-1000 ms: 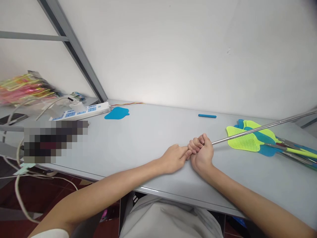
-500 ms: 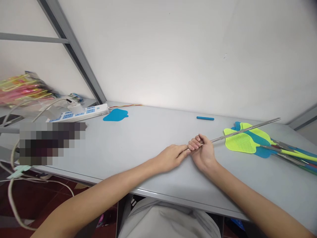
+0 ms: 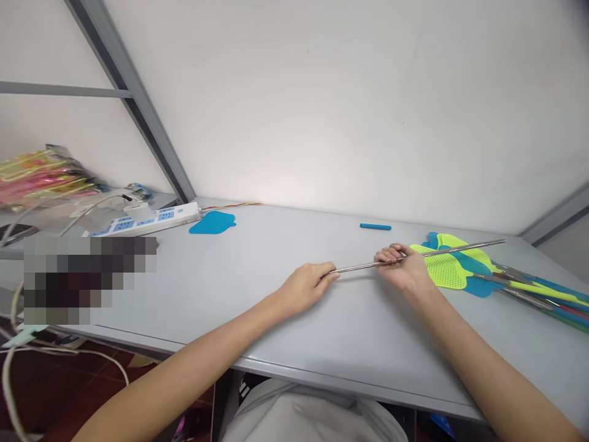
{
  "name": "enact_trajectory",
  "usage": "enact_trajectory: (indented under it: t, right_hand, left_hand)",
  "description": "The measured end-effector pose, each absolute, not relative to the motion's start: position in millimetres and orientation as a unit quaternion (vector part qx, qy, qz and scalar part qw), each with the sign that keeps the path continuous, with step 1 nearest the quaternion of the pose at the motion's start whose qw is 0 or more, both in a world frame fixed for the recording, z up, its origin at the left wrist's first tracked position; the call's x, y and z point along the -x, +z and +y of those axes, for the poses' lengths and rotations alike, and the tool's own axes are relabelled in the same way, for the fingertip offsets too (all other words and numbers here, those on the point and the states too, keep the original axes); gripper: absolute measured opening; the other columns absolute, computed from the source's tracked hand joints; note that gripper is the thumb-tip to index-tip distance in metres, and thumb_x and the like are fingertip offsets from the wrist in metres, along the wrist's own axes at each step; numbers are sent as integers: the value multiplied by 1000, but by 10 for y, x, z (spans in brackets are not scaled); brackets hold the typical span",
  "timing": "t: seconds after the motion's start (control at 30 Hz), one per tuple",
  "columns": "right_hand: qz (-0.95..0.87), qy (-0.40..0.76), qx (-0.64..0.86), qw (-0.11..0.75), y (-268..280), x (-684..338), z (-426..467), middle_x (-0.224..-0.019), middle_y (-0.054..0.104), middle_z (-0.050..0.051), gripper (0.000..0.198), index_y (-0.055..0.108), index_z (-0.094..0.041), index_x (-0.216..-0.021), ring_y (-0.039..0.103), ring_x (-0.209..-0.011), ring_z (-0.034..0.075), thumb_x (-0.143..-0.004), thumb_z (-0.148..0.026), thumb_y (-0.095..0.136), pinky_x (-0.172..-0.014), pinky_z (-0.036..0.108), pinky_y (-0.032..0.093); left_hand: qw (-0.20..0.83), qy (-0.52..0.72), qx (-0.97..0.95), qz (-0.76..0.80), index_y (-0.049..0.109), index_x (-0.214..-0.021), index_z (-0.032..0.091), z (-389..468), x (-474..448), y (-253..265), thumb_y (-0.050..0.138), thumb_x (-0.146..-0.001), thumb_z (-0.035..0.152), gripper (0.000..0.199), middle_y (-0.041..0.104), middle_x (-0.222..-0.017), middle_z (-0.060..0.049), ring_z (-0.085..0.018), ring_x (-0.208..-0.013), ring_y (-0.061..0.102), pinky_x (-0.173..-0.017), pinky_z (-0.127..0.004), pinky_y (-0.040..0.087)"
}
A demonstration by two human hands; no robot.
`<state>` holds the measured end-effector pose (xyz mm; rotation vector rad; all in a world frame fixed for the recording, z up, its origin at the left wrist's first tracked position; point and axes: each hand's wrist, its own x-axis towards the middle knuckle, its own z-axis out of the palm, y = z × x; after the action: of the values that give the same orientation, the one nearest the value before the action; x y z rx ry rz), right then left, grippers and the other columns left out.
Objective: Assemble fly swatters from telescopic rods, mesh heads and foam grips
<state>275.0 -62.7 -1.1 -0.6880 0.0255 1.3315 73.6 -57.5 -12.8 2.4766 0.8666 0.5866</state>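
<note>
Head view: a person's two bare hands hold a slim, shiny silver metal rod (image 3: 356, 268) above a smooth grey tabletop (image 3: 276, 245). The left hand (image 3: 306, 285) pinches the rod's left end between thumb and fingers, hiding the tip. The right hand (image 3: 404, 269), palm turned upward, has its fingers curled loosely around the rod farther along. Between the hands a bare stretch shows; beyond the right hand, the rod slants away to the right, its far end free, passing across the view of a heap of yellow-green and blue fly swatters (image 3: 445, 270). Whether it touches them cannot be told.

The rod looks straight and stiff, and probably light. Its polished surface may slide through a slack grip. It appears thinner on the left and thicker on the right, perhaps in telescoping sections, so the narrow part would be the likeliest to bend. A firm pinch near the left end, with support on the thicker length, seems the steadiest hold.

Near the wall lie a short blue tube (image 3: 375, 226) and a flat, blue, leaf-shaped piece (image 3: 211, 223), both well apart from the hands.
</note>
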Motion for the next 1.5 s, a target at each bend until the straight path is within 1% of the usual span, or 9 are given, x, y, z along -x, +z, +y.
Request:
enact_trajectory:
  t: [0.23,0.4,0.53,0.63,0.9,1.0,1.13,1.33,1.5]
  right_hand:
    - [10,609,332,720,35,-2910,-585,-40,18,-7,18,23,-17,-53,21,-30,5,-65,-6,30,-31,15,22]
    - [0,602,347,719,52,-3000,-556,-41,15,-8,22,20,-18,-52,19,-30,5,-68,-5,28,-30,15,21]
    - [-1,605,349,716,48,-3028,-542,-41,17,-7,22,21,-18,-52,20,-31,5,-68,-5,28,-30,15,21]
    - [2,594,347,725,31,-3091,-520,-40,18,-7,22,21,-18,-52,19,-30,5,-68,-5,28,-30,16,21]
    - [4,550,345,760,15,-3328,-489,-38,16,-8,23,18,-18,-52,18,-29,5,-70,-6,26,-29,16,20]
    - [5,554,340,760,-18,-3317,-490,-38,17,-8,23,18,-18,-51,19,-29,5,-69,-6,27,-29,15,20]
    - [8,560,331,760,-73,-3245,-492,-37,16,-8,22,18,-18,-51,19,-29,5,-67,-6,27,-29,16,19]
    - [6,549,310,776,-68,-3153,-524,-37,17,-8,21,17,-18,-51,17,-28,5,-65,-7,29,-28,16,16]
    - [4,540,302,786,-25,-3119,-553,-37,16,-9,22,17,-18,-52,15,-28,5,-67,-9,30,-27,16,14]
  left_hand:
    - [231,210,-893,325,45,-74,19,-577,-729,-110,25,-86,31,26,42,-59,4,-9,-54,40,-52,-20,30]
    - [228,202,-893,331,47,-77,19,-576,-728,-94,26,-86,31,26,44,-60,3,-10,-55,41,-52,-20,32]
    - [222,192,-897,331,47,-78,19,-575,-733,-113,25,-86,32,27,45,-60,3,-10,-55,42,-53,-20,32]
    - [219,189,-897,335,47,-78,19,-572,-724,-113,25,-86,31,26,44,-59,3,-10,-54,42,-52,-20,32]
    - [232,189,-891,342,49,-89,21,-579,-703,-65,24,-86,31,26,48,-62,2,-12,-58,45,-53,-21,33]
    - [224,170,-900,332,49,-82,20,-572,-702,-99,23,-86,32,28,46,-60,2,-12,-56,44,-54,-22,33]
    - [206,146,-908,335,43,-70,19,-558,-688,-168,21,-87,33,31,41,-56,2,-12,-52,40,-53,-22,32]
    - [200,141,-914,322,36,-66,19,-551,-668,-209,20,-87,31,29,39,-56,3,-12,-51,39,-52,-22,31]
    - [184,126,-918,327,36,-67,20,-555,-663,-224,19,-87,31,29,38,-54,3,-12,-51,40,-51,-23,30]
